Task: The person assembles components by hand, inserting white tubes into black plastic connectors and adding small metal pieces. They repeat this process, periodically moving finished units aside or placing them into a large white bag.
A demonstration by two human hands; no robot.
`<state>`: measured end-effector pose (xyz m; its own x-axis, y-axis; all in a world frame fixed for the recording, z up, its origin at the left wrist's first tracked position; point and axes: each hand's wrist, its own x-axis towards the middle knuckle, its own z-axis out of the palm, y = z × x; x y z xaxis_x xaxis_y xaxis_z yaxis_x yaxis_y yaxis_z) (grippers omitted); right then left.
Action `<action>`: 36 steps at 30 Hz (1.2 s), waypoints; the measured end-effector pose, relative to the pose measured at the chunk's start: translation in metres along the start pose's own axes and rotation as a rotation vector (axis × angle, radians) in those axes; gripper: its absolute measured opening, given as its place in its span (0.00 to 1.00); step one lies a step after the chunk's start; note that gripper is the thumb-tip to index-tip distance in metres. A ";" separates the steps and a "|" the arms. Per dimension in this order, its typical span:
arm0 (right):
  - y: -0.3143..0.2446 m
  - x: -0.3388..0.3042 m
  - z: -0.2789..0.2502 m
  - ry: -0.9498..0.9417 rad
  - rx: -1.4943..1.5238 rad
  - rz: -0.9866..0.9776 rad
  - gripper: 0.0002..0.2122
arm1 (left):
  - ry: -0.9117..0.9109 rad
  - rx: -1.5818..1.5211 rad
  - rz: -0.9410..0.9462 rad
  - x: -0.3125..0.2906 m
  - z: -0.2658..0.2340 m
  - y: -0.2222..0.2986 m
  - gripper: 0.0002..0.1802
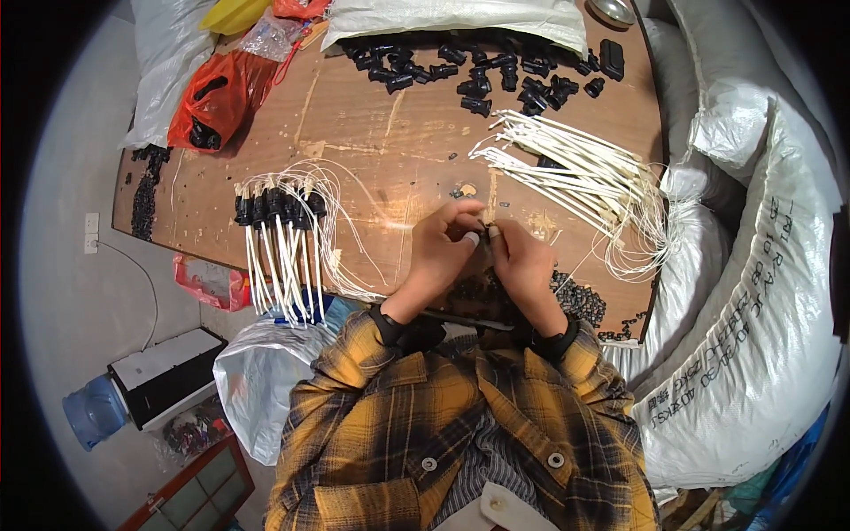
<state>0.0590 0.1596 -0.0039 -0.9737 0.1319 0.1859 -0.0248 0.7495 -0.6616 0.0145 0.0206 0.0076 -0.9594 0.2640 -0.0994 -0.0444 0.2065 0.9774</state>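
Note:
Near the front of the brown table, my left hand [440, 250] and my right hand [522, 264] come together with fingertips almost touching. Both are closed in a pinch. A small dark piece shows between the fingertips, too small to name. Left of my hands lies a bundle of white rods with black sockets [276, 205], the rods sticking out over the table edge and thin white cords trailing right. On the right is a stack of loose white rods [567, 173] with cords bunched at one end. Small black parts [580, 301] are heaped beside my right wrist.
Black ribbed plastic sockets [505, 69] lie scattered at the back, below a white sack [456, 22]. A red plastic bag [221, 99] sits at the back left. Bulging white sacks [744, 327] line the right side. An open plastic bag [266, 380] hangs below the front edge.

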 end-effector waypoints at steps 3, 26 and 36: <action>-0.004 -0.001 0.002 0.046 -0.156 -0.126 0.06 | 0.064 -0.116 -0.091 0.002 0.002 -0.009 0.15; 0.008 0.011 -0.027 -0.122 0.079 -0.371 0.10 | -0.288 0.436 0.328 0.020 -0.041 -0.003 0.23; 0.003 0.025 -0.033 -0.399 0.354 0.124 0.08 | -0.235 0.681 0.480 0.002 -0.020 0.010 0.21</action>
<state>0.0423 0.1862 0.0225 -0.9829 -0.1026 -0.1530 0.0876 0.4708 -0.8779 0.0068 0.0041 0.0209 -0.7458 0.6397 0.1859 0.5994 0.5225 0.6064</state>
